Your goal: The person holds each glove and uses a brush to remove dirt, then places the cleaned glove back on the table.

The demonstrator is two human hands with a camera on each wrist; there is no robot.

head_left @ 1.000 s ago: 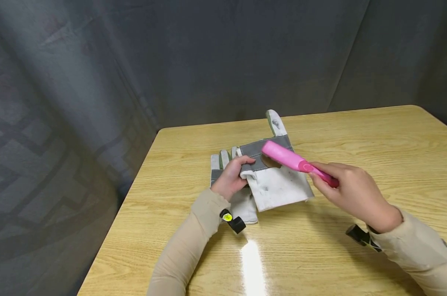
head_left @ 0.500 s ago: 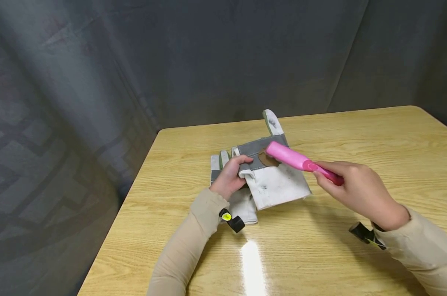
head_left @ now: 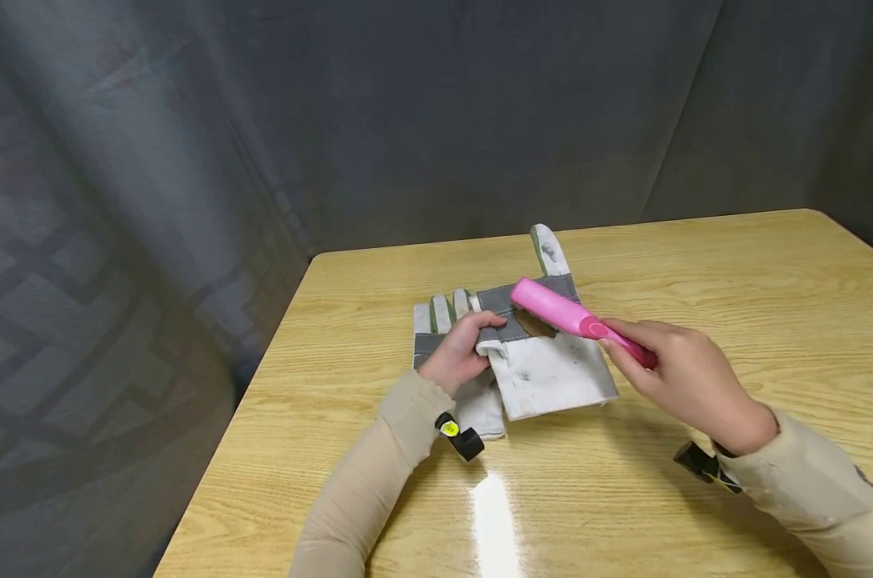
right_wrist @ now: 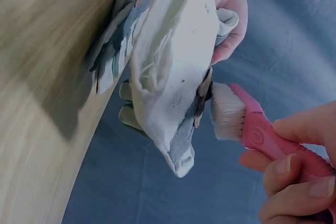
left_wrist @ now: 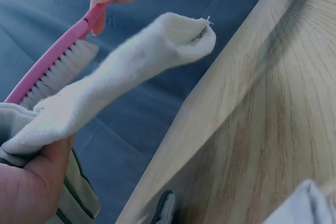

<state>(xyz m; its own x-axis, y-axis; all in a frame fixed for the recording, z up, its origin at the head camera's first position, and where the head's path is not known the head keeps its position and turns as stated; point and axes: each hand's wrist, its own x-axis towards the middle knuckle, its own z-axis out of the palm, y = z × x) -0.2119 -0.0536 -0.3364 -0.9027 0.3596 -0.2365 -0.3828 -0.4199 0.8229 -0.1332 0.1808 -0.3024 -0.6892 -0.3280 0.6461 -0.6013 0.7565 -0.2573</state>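
Observation:
My left hand (head_left: pixel 465 353) grips a white and grey work glove (head_left: pixel 552 377) by its side, thumb on top, and holds it tilted over the table. One glove finger points away to the back, and the cuff faces me. On the grey band is a brown patch (head_left: pixel 534 326). My right hand (head_left: pixel 689 381) holds a pink brush (head_left: pixel 552 307) by its handle, the head over that patch. In the right wrist view the white bristles (right_wrist: pixel 227 113) are right at the patch. Dark smudges mark the glove's white cloth.
A second matching glove (head_left: pixel 482 408) lies flat on the wooden table (head_left: pixel 349 449), partly under the held one. Dark grey cloth (head_left: pixel 479 112) hangs behind the table and on its left side. Each wrist carries a small black camera (head_left: pixel 469 443).
The brush went slightly right along the glove, then back left. The held glove shifted a little left and up, then right and down. Both grips stay the same.

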